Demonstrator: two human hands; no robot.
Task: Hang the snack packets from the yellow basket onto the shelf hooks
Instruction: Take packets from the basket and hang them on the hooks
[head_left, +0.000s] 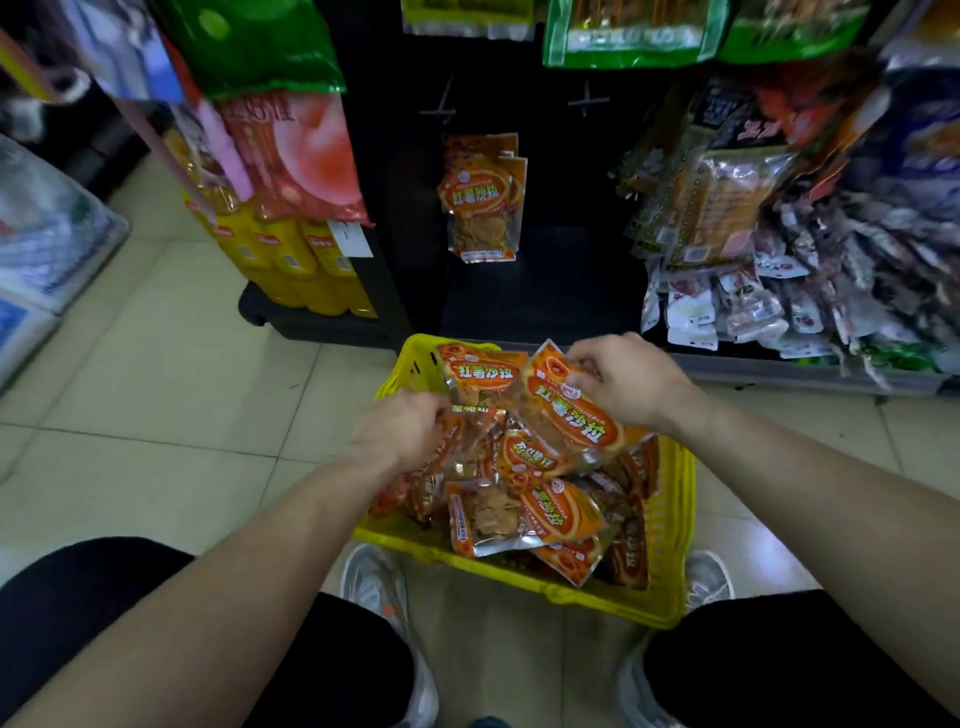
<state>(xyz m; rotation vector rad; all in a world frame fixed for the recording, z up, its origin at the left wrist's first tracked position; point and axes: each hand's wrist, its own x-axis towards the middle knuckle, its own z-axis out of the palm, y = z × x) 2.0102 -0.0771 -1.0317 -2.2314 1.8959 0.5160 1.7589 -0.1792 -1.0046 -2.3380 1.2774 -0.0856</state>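
A yellow basket (672, 540) stands on the floor between my feet, filled with several orange snack packets (524, 514). My right hand (628, 379) is closed on the top edge of one orange packet (571, 415), lifted slightly above the pile. My left hand (402, 428) grips another packet (467, 441) at the basket's left side. On the dark shelf panel straight ahead, a few identical orange packets (483, 200) hang from one hook. Two bare hooks (441, 109) sit above them, the other one (587, 101) to the right.
Green and red bags (280, 104) hang at the left over yellow canisters (291, 254). Clear and dark packets (727, 208) crowd the right side, with small packs (753, 306) heaped on the bottom shelf. Tiled floor (156, 389) spreads left. My shoes (374, 582) flank the basket.
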